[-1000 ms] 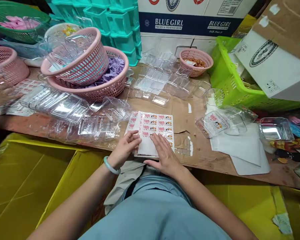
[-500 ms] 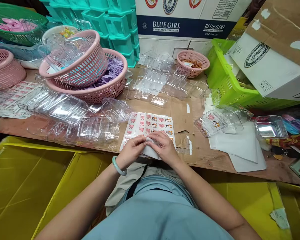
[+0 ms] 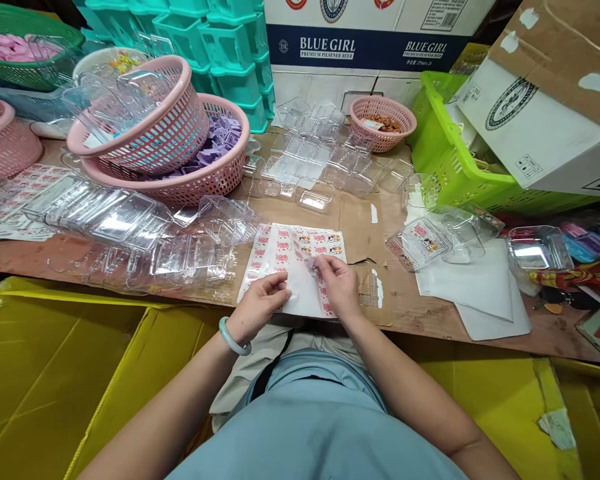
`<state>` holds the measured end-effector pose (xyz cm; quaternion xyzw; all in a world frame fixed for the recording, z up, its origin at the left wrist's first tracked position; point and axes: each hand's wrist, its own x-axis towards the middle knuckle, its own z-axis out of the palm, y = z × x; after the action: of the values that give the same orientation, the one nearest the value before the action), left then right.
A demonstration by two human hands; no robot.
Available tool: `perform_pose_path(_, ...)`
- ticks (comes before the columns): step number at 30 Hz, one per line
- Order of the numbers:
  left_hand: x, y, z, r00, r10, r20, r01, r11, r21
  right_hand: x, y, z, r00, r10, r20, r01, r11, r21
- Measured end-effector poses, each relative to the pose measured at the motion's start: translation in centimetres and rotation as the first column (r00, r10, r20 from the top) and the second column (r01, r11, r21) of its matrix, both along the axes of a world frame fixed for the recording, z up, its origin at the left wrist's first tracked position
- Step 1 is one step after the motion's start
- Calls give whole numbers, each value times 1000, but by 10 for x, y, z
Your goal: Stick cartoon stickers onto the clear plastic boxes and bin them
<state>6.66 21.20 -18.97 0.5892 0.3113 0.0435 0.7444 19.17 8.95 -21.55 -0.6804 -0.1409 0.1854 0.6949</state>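
A sheet of stickers [image 3: 254, 263] with red lettering and cartoon cats lies on the bench in front of me. Its bare white backing paper [image 3: 300, 293] shows along the lower middle. My right hand [image 3: 339, 287] pinches the loose end of a sticker strip [image 3: 299, 248], which is lifted and curls up off the sheet. On the left edge of the bare backing rests my left hand [image 3: 260, 305], thumb and fingertips closed on the paper. A pale green bangle circles that wrist. What lies directly under the right fingers is partly hidden.
Clear plastic boxes [image 3: 103, 213] lie heaped on the left, below stacked pink baskets [image 3: 220, 177]. To the right are a labelled clear box [image 3: 420, 243] and white sheets [image 3: 495, 320]. A green crate [image 3: 450, 153] and a beer carton [image 3: 360, 83] stand behind.
My hands have moved apart from their close pinch over the sheet. The right hand has drawn a sticker strip up off the backing, leaving a white area bare.
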Motion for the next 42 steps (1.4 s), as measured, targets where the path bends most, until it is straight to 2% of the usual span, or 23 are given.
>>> perform_pose_path(2, -9, 3, -1, 1000, 17, -19, -16, 999, 30, 17, 0, 0, 968, -146, -205, 180, 971, 159)
perform_pose_path(4, -19, 3, 4, 997, 76, -13, -72, 983, 169, 31, -3, 6, 924, -272, -268, 339, 907, 248)
perform_pose_path(6, -27, -3, 14, 982, 178, 67, -190, 896, 402, 35, -10, 16, 922, -377, -93, 388, 884, 260)
perform_pose_path(7, -28, -7, 21, 971, 205, 126, -241, 839, 487, 32, -13, 22, 922, -380, 75, 355, 906, 233)
perform_pose_path(8, -27, -12, 27, 965, 197, 175, -260, 817, 514, 26, -16, 28, 911, -316, 266, 278, 945, 172)
perform_pose_path(9, -23, -18, 32, 966, 163, 203, -242, 850, 468, 18, -18, 32, 877, -190, 442, 174, 982, 77)
perform_pose_path(10, -18, -24, 36, 968, 124, 217, -195, 918, 345, 8, -20, 35, 819, -30, 573, 65, 997, -40)
perform_pose_path(11, -11, -28, 37, 969, 99, 228, -140, 976, 169, -1, -21, 37, 748, 126, 652, -34, 988, -153)
perform_pose_path(12, -4, -32, 36, 968, 97, 233, -95, 995, -21, -9, -22, 36, 679, 248, 692, -107, 965, -241)
perform_pose_path(14, 10, -35, 30, 963, 171, 209, -105, 950, -293, -20, -24, 32, 617, 329, 715, -147, 941, -305)
perform_pose_path(15, 15, -35, 26, 960, 215, 181, -142, 927, -348, -23, -26, 30, 643, 293, 707, -117, 951, -287)
perform_pose_path(17, 22, -34, 19, 955, 261, 140, -198, 913, -358, -22, -30, 25, 785, 127, 607, -11, 982, -191)
perform_pose_path(19, 27, -34, 16, 957, 256, 137, -200, 923, -328, -16, -32, 21, 941, -20, 337, 48, 996, -74)
perform_pose_path(20, 30, -35, 16, 961, 232, 151, -177, 935, -306, -11, -32, 20, 986, -20, 165, 24, 999, -21)
perform_pose_path(22, 37, -37, 17, 967, 170, 187, -120, 960, -252, -1, -31, 18, 992, 71, -102, -64, 996, 70)
perform_pose_path(24, 47, -37, 18, 971, 117, 209, -75, 977, -199, 14, -29, 18, 980, 116, -163, -103, 991, 86)
perform_pose_path(28, 65, -28, 18, 965, 186, 183, -151, 970, -190, 51, -25, 26, 991, -115, 71, 114, 993, 24)
perform_pose_path(30, 71, -25, 17, 960, 224, 169, -185, 958, -217, 70, -17, 34, 953, -154, 260, 165, 986, -22)
perform_pose_path(32, 75, -25, 17, 966, 193, 175, -147, 959, -241, 87, 1, 39, 869, -43, 492, 118, 986, -121)
perform_pose_path(34, 79, -28, 17, 973, 133, 189, -84, 965, -248, 101, 27, 39, 728, 122, 675, 70, 966, -250)
perform_pose_path(37, 83, -27, 16, 973, 108, 204, -67, 977, -200, 120, 61, 34, 568, 277, 775, 76, 920, -385)
perform_pose_path(39, 83, -21, 15, 965, 133, 224, -106, 986, -127, 128, 70, 32, 576, 304, 759, 65, 909, -413)
perform_pose_path(42, 80, -12, 12, 948, 198, 248, -186, 980, -73, 120, 63, 40, 767, 162, 621, -2, 968, -250)
